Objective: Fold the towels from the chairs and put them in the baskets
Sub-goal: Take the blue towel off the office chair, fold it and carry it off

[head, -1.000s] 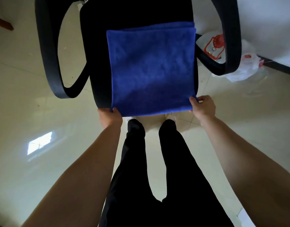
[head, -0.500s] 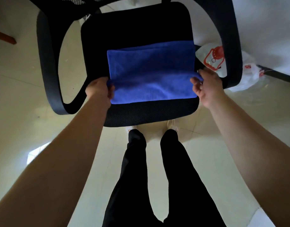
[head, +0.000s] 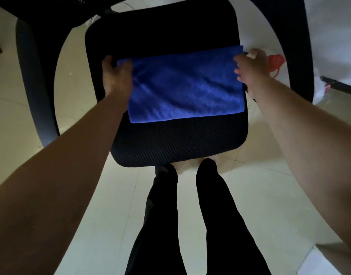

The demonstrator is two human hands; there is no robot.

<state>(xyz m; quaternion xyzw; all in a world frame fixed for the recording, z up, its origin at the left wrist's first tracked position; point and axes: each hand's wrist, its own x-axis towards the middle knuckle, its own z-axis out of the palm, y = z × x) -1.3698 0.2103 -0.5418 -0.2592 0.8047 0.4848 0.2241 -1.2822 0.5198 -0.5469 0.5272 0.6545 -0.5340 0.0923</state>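
A blue towel (head: pixel 186 86) lies folded into a wide rectangle on the black mesh seat of an office chair (head: pixel 176 143). My left hand (head: pixel 116 76) holds the towel's far left corner, fingers curled around the edge. My right hand (head: pixel 251 71) grips the far right corner at the seat's right side. The towel's folded near edge lies across the middle of the seat. No basket is in view.
The chair's curved black armrests (head: pixel 34 90) rise on both sides of the seat. A white plastic bag with red print (head: pixel 277 63) lies on the pale tiled floor to the right. My legs in black trousers (head: pixel 186 215) stand right before the seat.
My hands carried the towel's near edge up and away from me, folding it over onto the far half. The towel went from hanging over the seat front to lying halved on the seat.
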